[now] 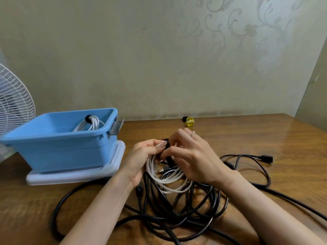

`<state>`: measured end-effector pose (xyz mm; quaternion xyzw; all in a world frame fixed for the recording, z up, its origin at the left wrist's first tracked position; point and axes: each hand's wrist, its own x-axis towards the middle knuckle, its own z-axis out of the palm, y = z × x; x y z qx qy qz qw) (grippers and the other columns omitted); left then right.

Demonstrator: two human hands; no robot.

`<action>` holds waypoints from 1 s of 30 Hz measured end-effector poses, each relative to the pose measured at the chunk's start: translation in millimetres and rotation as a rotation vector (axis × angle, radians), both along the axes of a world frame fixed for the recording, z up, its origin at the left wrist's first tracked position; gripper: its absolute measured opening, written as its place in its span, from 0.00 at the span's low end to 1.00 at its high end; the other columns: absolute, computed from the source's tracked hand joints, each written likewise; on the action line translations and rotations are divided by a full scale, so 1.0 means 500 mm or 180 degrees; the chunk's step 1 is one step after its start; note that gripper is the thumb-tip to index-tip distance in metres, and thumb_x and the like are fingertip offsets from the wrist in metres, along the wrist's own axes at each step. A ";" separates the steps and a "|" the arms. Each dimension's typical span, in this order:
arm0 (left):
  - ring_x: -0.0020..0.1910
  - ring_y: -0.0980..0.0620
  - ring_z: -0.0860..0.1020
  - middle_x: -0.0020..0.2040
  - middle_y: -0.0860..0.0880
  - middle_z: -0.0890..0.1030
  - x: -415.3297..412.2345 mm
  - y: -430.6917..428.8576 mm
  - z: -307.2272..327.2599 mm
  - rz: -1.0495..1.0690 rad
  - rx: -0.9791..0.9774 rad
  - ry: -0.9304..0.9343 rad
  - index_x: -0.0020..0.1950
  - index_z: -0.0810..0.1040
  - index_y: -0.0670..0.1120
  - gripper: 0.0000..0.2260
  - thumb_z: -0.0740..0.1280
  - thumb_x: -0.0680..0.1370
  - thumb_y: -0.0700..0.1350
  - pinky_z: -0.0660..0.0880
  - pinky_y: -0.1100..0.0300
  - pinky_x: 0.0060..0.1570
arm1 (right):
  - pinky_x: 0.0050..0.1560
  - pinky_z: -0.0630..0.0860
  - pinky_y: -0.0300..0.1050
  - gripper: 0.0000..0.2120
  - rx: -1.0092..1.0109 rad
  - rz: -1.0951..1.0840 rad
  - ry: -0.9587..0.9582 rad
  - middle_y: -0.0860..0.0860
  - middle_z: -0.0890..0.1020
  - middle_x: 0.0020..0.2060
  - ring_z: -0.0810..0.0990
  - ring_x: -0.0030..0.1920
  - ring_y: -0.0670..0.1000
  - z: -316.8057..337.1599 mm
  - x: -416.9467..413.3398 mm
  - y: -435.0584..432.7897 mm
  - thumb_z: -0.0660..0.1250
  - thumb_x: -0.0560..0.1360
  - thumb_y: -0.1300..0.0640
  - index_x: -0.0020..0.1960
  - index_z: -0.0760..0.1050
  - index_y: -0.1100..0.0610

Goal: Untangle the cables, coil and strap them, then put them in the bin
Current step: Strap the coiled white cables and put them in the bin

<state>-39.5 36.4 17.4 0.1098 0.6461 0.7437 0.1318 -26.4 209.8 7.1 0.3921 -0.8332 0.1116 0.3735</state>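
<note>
My left hand (141, 160) grips a coil of white cable (166, 181) at its top, above the table. My right hand (191, 156) pinches a black strap (168, 152) that wraps round the same coil. Under the hands lies a tangle of black cables (177, 213) spread over the wooden table (265, 138). A blue bin (58, 147) stands at the left on a white lid (74, 175). Inside the bin sits a coiled white cable (90, 123) with a black strap on it.
Black and yellow straps (188, 121) lie near the table's back edge. A black plug (265, 159) rests at the right. A white fan (14, 101) stands left of the bin. The wall rises just behind the table.
</note>
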 end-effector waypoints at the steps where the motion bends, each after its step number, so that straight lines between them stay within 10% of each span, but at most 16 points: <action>1: 0.29 0.57 0.78 0.33 0.49 0.81 0.001 0.001 0.000 -0.0028 -0.0034 0.0025 0.51 0.80 0.39 0.07 0.65 0.77 0.41 0.73 0.67 0.29 | 0.40 0.70 0.42 0.09 -0.0009 0.0017 0.0135 0.55 0.75 0.45 0.71 0.43 0.52 -0.005 -0.001 -0.001 0.66 0.71 0.65 0.49 0.80 0.56; 6: 0.39 0.53 0.81 0.40 0.46 0.83 0.003 0.008 -0.010 -0.0086 -0.0205 0.0460 0.50 0.80 0.42 0.06 0.66 0.76 0.41 0.76 0.64 0.38 | 0.34 0.74 0.46 0.01 -0.0934 0.0222 0.0221 0.53 0.78 0.39 0.76 0.37 0.52 -0.019 -0.005 -0.008 0.71 0.73 0.63 0.43 0.82 0.61; 16: 0.44 0.62 0.79 0.43 0.54 0.80 0.003 0.009 -0.013 0.0034 -0.1429 0.2615 0.52 0.77 0.41 0.05 0.62 0.79 0.36 0.73 0.71 0.42 | 0.29 0.73 0.38 0.06 -0.3457 0.0591 -0.2168 0.54 0.81 0.31 0.79 0.29 0.48 0.005 0.006 -0.009 0.74 0.69 0.65 0.37 0.77 0.60; 30: 0.46 0.63 0.79 0.45 0.54 0.80 -0.001 0.016 -0.029 0.0412 -0.1549 0.3082 0.52 0.77 0.40 0.08 0.64 0.76 0.31 0.73 0.73 0.44 | 0.28 0.74 0.37 0.06 -0.3655 0.0538 -0.2973 0.52 0.79 0.33 0.78 0.29 0.48 0.013 0.003 -0.012 0.72 0.71 0.66 0.46 0.76 0.61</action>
